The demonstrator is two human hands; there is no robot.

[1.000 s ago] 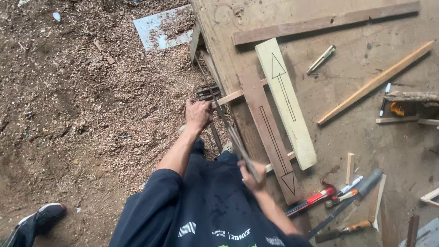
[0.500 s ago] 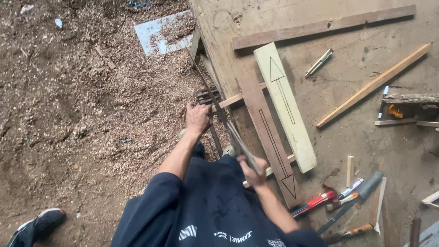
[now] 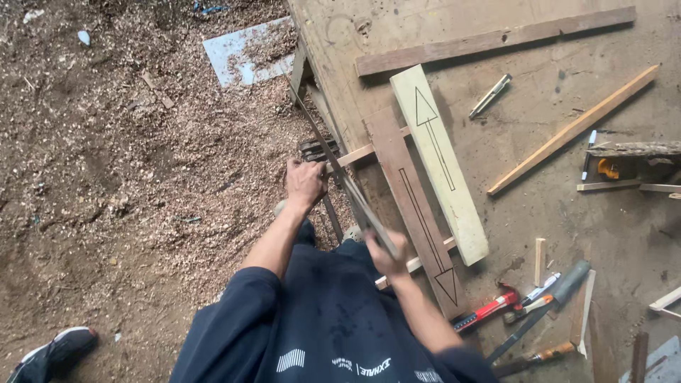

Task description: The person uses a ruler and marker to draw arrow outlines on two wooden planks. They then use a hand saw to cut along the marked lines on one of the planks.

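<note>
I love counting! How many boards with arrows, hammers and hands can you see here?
Boards with a drawn arrow: 2, a pale one and a brown one
Red-handled hammer: 1
Hands: 2, left hand and right hand, which grips a long saw
Total: 5

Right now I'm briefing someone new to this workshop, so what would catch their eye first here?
First, the pale green plank marked with a long black arrow, lying on the worn plywood bench beside a brown board bearing an opposite arrow. Next, the long thin metal saw blade at the bench edge, right hand on its near end, left hand gripping beside it. Sawdust-covered ground fills the left.
</note>
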